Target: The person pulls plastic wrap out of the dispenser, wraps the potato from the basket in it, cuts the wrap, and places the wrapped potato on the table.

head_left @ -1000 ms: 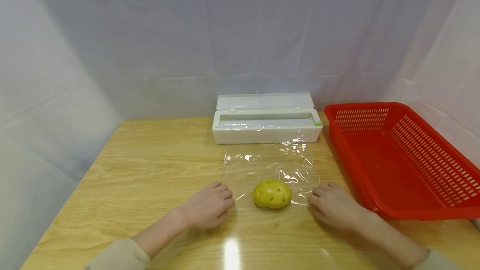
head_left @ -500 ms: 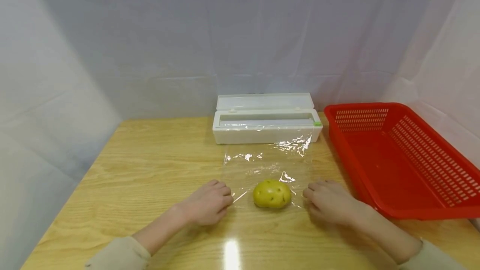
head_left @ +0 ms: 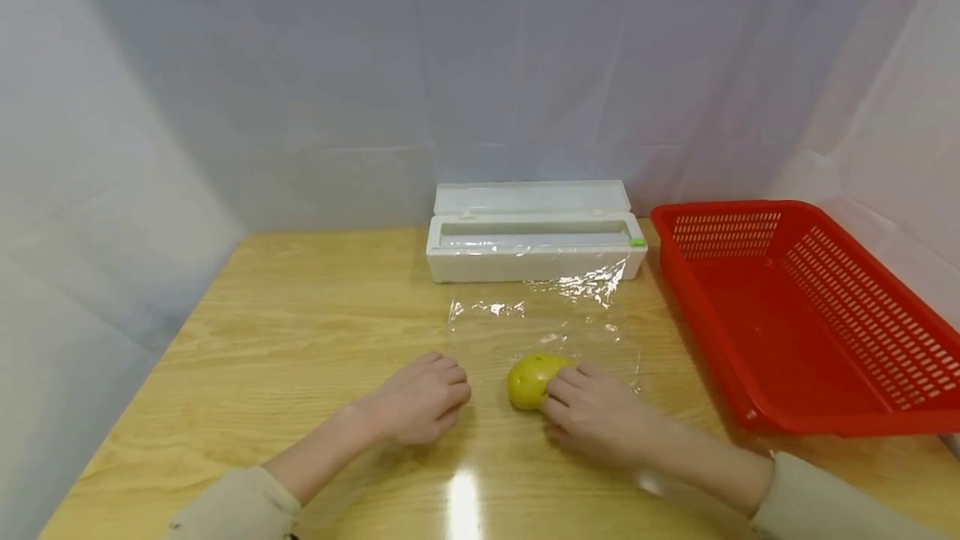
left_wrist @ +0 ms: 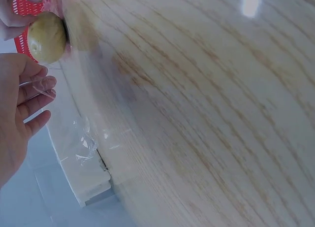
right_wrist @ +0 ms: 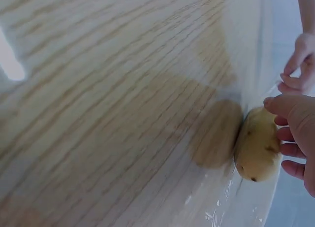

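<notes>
A yellow-brown potato (head_left: 528, 382) lies near the front edge of a sheet of clear plastic wrap (head_left: 487, 332). The wrap runs out from an opened white wrap dispenser (head_left: 540, 267) at the back. My right hand (head_left: 600, 411) is at the potato's right end and hides part of it. In the right wrist view, its thumb and curled fingers lie about the potato (right_wrist: 257, 148). To the left of the potato, my left hand (head_left: 423, 398) pinches the wrap's front left corner; a bit of film shows at its fingertips (left_wrist: 47, 84).
A red plastic basket (head_left: 708, 332) with slotted walls stands to the right, close to the right forearm. The dispenser's lid (head_left: 532, 197) is raised against the pale backdrop (head_left: 525, 65). Wood-grain tabletop (head_left: 300, 315) extends to the left.
My right hand has moved left from the wrap's right edge to the potato and no longer holds the film. The left hand stays nearly in place.
</notes>
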